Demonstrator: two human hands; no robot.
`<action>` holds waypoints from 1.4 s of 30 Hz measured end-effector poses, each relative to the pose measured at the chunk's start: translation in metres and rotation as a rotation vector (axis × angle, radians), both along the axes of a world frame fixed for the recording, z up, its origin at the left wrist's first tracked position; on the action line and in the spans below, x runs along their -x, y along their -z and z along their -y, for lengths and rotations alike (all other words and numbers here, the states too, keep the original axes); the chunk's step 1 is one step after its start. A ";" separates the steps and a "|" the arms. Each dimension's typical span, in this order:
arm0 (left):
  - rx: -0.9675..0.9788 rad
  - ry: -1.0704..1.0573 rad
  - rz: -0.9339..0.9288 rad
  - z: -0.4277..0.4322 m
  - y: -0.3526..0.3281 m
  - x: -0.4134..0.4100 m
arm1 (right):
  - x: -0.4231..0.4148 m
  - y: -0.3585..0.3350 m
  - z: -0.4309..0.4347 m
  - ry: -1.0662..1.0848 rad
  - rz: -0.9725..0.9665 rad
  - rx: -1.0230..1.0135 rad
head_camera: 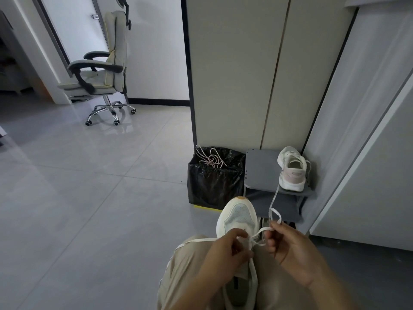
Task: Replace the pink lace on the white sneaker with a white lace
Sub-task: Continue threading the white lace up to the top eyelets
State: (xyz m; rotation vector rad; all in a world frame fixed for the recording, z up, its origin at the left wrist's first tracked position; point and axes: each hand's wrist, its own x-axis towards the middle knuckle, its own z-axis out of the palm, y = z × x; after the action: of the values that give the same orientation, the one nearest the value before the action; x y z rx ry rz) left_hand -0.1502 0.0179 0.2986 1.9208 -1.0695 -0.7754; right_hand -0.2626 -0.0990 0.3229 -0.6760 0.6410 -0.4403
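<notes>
A white sneaker (238,217) lies on my lap, toe pointing away from me. A white lace (273,206) runs through its lower eyelets. My left hand (225,249) pinches the lace at the eyelets near the tongue, and one end trails left over my trouser leg. My right hand (290,247) pinches the other end, which loops upward past the shelf. The pink lace (210,158) lies bunched on top of the black bin bag.
A black-bagged bin (214,182) stands on the floor ahead, next to a low grey shoe shelf (261,168) that carries a second white and pink sneaker (292,168). A cabinet (245,74) rises behind them. An office chair (100,70) stands far left on the tiled floor.
</notes>
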 end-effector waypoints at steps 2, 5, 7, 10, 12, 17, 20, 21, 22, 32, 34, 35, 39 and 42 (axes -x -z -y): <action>0.016 -0.068 0.070 0.002 0.000 0.002 | 0.000 -0.001 -0.001 -0.023 0.049 -0.031; 0.048 -0.070 0.084 -0.002 -0.005 0.001 | 0.006 -0.001 0.003 0.005 -0.020 -0.002; -0.058 -0.007 0.268 -0.008 -0.014 0.002 | 0.011 0.007 0.011 0.027 -0.316 0.259; -0.128 0.053 0.589 -0.013 -0.016 0.003 | 0.020 0.020 0.013 0.072 -0.874 1.087; -0.256 0.097 0.717 -0.011 -0.015 0.011 | 0.017 0.011 0.001 0.047 -0.755 1.379; -0.298 0.027 0.727 -0.002 -0.012 0.009 | -0.001 0.006 -0.026 -0.479 -0.590 1.663; -0.095 -0.059 0.672 -0.012 -0.016 0.009 | -0.005 0.008 -0.027 -0.428 -0.633 1.675; -0.102 -0.094 0.617 -0.015 -0.015 0.007 | -0.007 0.009 -0.026 -0.415 -0.642 1.691; -0.046 -0.118 0.671 -0.018 -0.009 0.005 | -0.008 0.011 -0.026 -0.397 -0.642 1.705; -0.028 -0.162 0.484 -0.029 0.022 -0.016 | -0.034 0.044 -0.025 -0.218 -0.742 1.921; -0.011 -0.175 0.372 -0.030 0.028 -0.019 | -0.034 0.043 -0.026 -0.173 -0.733 1.970; 0.002 -0.178 0.318 -0.031 0.029 -0.020 | -0.035 0.044 -0.026 -0.148 -0.723 1.973; 0.043 -0.197 0.205 -0.033 0.023 -0.021 | -0.040 0.055 -0.026 -0.014 -0.657 1.984; 0.057 -0.201 0.194 -0.035 0.022 -0.023 | -0.039 0.059 -0.026 -0.002 -0.618 1.991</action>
State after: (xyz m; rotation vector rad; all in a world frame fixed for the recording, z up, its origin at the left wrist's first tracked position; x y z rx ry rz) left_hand -0.1271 0.0526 0.2762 2.0481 -0.9819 -0.4495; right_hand -0.2231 -0.0726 0.2636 -2.7735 0.6030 -0.8171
